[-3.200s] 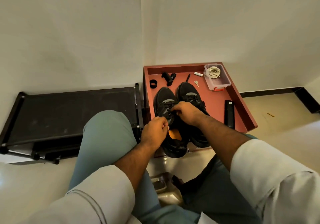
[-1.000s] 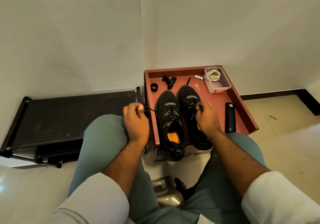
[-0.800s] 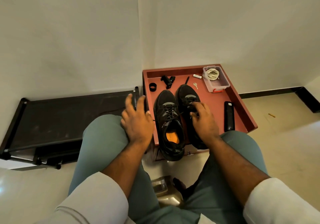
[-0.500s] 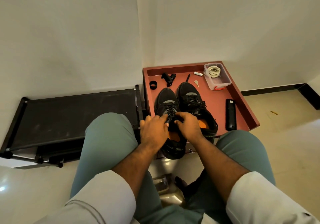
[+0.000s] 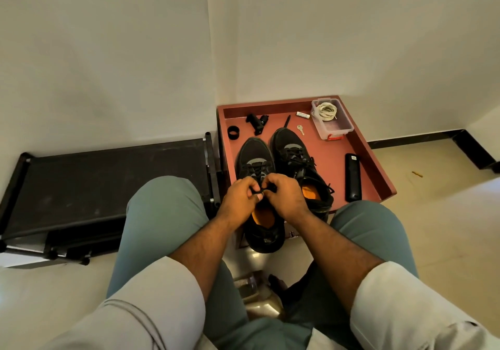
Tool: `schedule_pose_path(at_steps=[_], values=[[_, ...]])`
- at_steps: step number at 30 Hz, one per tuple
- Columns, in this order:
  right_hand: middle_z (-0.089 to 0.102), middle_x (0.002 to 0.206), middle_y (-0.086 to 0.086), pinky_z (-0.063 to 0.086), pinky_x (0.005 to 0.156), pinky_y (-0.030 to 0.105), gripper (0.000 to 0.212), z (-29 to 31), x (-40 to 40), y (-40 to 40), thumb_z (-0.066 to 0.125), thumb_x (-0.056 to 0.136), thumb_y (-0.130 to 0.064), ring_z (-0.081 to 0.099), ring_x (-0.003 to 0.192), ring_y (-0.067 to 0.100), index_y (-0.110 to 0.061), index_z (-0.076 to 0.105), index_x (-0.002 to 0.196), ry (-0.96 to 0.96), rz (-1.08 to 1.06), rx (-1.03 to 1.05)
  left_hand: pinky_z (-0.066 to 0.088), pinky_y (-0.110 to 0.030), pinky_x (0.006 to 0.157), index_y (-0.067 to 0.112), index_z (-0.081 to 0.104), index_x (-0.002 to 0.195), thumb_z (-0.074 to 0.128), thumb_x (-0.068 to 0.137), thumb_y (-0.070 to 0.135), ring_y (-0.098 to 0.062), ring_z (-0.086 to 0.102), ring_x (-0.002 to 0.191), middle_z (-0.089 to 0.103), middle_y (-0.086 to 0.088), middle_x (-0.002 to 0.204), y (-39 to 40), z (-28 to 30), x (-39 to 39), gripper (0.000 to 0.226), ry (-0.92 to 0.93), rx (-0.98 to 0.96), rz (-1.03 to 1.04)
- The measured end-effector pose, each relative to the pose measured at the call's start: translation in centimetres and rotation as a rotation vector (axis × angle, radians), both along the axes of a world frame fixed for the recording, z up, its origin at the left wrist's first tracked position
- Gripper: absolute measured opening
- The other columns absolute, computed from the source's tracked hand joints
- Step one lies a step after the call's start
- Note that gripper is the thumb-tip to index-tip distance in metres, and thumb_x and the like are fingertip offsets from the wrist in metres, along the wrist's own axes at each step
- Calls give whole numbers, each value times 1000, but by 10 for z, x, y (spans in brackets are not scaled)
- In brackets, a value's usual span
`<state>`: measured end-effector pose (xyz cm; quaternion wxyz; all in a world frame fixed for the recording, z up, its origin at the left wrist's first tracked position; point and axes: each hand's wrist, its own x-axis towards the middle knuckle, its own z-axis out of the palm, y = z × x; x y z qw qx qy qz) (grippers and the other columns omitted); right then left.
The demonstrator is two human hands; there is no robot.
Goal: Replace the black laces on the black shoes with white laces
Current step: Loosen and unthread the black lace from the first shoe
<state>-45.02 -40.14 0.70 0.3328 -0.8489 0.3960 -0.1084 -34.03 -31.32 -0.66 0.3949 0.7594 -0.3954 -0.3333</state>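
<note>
Both forearms reach forward between the knees, left hand (image 5: 239,200) and right hand (image 5: 285,198) knuckle to knuckle — fingers curled, pinching the black lace (image 5: 260,191) over the left shoe (image 5: 254,160) on the red worktop (image 5: 332,160).

Red tray (image 5: 377,172) carries both black shoes (image 5: 293,150); beyond the fingers (image 5: 253,184), a clear box (image 5: 331,122), key (image 5: 300,129), remote (image 5: 353,177).

White sleeves (image 5: 151,314), grey-green trousers (image 5: 165,214)
</note>
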Motion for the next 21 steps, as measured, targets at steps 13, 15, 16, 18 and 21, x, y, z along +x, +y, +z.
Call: schedule_pose_path(at_steps=[13, 15, 16, 18, 21], values=[[63, 92, 2, 47, 76, 36, 16, -10, -17, 23, 60, 82, -4, 59, 86, 21, -18, 56, 89, -80, -108, 40, 51, -35, 56, 22, 54, 69, 71, 79, -4, -17, 58, 61, 60, -7, 80, 4, 0, -5, 32, -8, -119, -66], [61, 92, 2, 47, 74, 36, 15, -13, -22, 24, 58, 85, -5, 58, 84, 20, -18, 53, 91, -87, -107, 39, 47, -29, 44, 16, 53, 76, 66, 85, -2, -20, 54, 51, 57, -9, 67, 4, 3, -8, 24, 74, -80, -86], [61, 91, 1, 47, 73, 35, 15, -14, -23, 25, 58, 86, -5, 58, 82, 19, -17, 53, 92, -102, -115, 37, 45, -25, 41, 16, 52, 81, 65, 86, -1, -18, 52, 50, 55, -7, 65, 4, 5, -9, 22, 114, -70, -95], [61, 88, -1, 47, 72, 35, 16, -17, -23, 26, 57, 85, -4, 59, 81, 19, -17, 52, 93, -149, -177, 57, 42, -18, 43, 18, 49, 93, 65, 86, -2, -8, 48, 50, 55, -2, 71, 2, 8, -9, 26, 181, -82, -118], [61, 86, -4, 46, 75, 31, 18, -20, -14, 26, 55, 84, 2, 59, 83, 17, -14, 56, 93, -254, -356, 116, 39, -14, 52, 18, 46, 105, 67, 82, -6, 2, 42, 47, 51, 0, 71, 3, 9, -5, 39, 226, -93, -118]])
